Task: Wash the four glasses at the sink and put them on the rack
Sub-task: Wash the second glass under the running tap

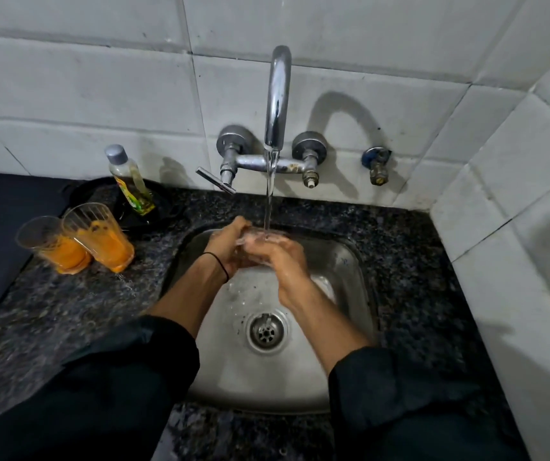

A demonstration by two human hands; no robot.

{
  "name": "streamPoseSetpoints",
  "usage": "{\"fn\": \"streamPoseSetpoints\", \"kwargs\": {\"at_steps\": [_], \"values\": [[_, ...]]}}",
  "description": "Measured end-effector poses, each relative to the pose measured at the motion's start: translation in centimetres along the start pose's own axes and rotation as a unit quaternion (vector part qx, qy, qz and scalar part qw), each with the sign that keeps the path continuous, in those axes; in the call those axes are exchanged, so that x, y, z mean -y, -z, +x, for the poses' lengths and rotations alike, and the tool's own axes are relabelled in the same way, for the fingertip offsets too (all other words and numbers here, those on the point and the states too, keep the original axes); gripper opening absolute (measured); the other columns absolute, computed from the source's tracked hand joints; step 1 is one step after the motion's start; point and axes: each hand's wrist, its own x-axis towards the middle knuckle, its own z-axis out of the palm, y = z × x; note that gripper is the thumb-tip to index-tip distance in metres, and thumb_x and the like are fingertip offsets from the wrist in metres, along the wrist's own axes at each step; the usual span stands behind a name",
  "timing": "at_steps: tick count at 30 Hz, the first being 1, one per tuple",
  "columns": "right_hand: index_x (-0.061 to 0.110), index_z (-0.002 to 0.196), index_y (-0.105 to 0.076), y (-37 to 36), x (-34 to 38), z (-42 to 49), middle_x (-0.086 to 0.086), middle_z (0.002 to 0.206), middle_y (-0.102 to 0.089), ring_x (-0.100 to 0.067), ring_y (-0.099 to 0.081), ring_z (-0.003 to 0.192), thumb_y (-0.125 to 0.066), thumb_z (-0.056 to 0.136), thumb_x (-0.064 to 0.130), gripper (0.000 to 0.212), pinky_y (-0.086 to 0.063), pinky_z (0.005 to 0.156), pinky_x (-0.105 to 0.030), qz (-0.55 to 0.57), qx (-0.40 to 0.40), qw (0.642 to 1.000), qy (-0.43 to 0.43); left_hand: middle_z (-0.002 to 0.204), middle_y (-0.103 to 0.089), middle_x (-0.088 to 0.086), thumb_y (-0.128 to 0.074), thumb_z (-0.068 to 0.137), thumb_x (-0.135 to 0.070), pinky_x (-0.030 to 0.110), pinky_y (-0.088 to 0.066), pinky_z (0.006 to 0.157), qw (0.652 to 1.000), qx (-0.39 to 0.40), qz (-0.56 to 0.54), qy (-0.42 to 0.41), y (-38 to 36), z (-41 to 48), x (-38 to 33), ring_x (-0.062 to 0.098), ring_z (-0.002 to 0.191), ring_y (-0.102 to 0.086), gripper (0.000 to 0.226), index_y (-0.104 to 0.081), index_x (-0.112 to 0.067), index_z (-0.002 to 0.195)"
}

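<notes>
A clear glass (250,235) lies almost sideways under the running water from the tap (277,101), over the steel sink (343,261). My left hand (227,247) grips it from the left, a black band on that wrist. My right hand (283,257) wraps it from the right and hides most of it. Two more glasses, one (52,242) beside the other (100,236), stand upright on the granite counter left of the sink, both smeared with orange liquid. No rack is in view.
A bottle of dish liquid (130,181) stands on a black dish behind the two glasses. The tap lever (215,180) sticks out left of the stream. A small valve (378,164) sits on the tiled wall at right. The drain (267,331) is uncovered.
</notes>
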Motion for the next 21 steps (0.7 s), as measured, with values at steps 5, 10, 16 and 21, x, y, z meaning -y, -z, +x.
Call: {"fn": "streamPoseSetpoints", "kwargs": {"at_steps": [5, 10, 16, 21], "values": [[0.011, 0.074, -0.066, -0.5, -2.0, 0.1, -0.001, 0.054, -0.066, -0.017, -0.060, 0.051, -0.078, 0.086, 0.032, 0.027, -0.052, 0.056, -0.030, 0.237, -0.282, 0.927, -0.069, 0.082, -0.069, 0.007, -0.064, 0.089, -0.003, 0.032, -0.054, 0.063, 0.983, 0.009, 0.071, -0.169, -1.3, -2.6, 1.4, 0.020, 0.072, -0.066, 0.010, -0.066, -0.012, 0.088], [0.013, 0.120, -0.070, 2.6, -1.0, 1.0, -0.004, 0.096, -0.077, -0.022, -0.072, 0.097, -0.066, 0.091, 0.051, 0.048, -0.059, 0.084, -0.041, 0.038, 0.031, 0.988, -0.148, 0.095, -0.069, 0.012, -0.070, 0.080, 0.000, 0.032, -0.056, 0.076, 0.935, 0.050, 0.128, -0.326, 0.9, -4.5, 1.6, 0.021, 0.087, -0.066, 0.019, -0.065, -0.014, 0.091], [0.003, 0.101, -0.075, 3.0, 2.2, 1.0, -0.015, 0.088, -0.078, -0.023, -0.074, 0.074, -0.067, 0.095, 0.018, 0.018, -0.060, 0.081, -0.041, -0.285, 0.174, 0.943, 0.018, 0.091, -0.069, 0.007, -0.057, 0.095, -0.015, 0.033, -0.047, 0.069, 0.973, 0.038, 0.169, -0.155, 3.2, -3.7, 0.4, 0.027, 0.082, -0.059, 0.014, -0.070, -0.019, 0.091], [0.018, 0.096, -0.074, 0.2, 5.4, -1.1, -0.008, 0.099, -0.073, -0.027, -0.067, 0.094, -0.068, 0.090, 0.034, 0.019, -0.046, 0.077, -0.032, -0.727, 0.183, 0.635, 0.186, 0.095, -0.069, 0.005, -0.055, 0.099, -0.019, 0.034, -0.052, 0.071, 0.991, 0.005, 0.083, -0.104, 2.1, -4.1, -1.9, 0.011, 0.064, -0.068, 0.011, -0.058, -0.017, 0.110]]}}
